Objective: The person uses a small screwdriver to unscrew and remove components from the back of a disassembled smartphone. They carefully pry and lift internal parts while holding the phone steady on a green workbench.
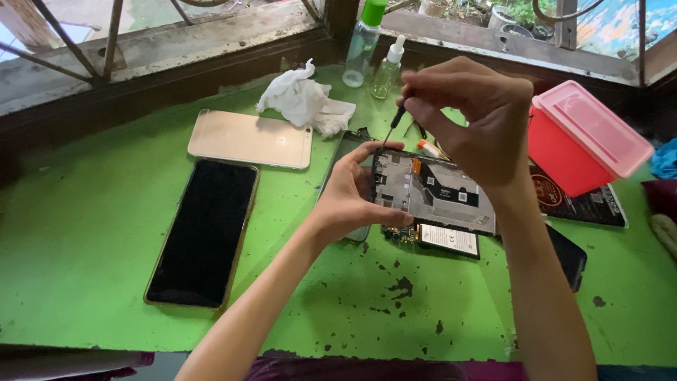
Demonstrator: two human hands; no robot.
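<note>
Back cover (248, 139) off; left hand (349, 194) grips opened phone frame (431, 192), right hand (469, 106) pinches screwdriver (396, 120) at top-edge screw; board still in.

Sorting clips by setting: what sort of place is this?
Likely a makeshift phone-repair spot by a window: an opened phone, a small screwdriver, spare phones on a chipped green table.

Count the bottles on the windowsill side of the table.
2: a green-capped clear bottle at the table's far edge, and a small dropper bottle right beside it. Others may be hidden.
</note>
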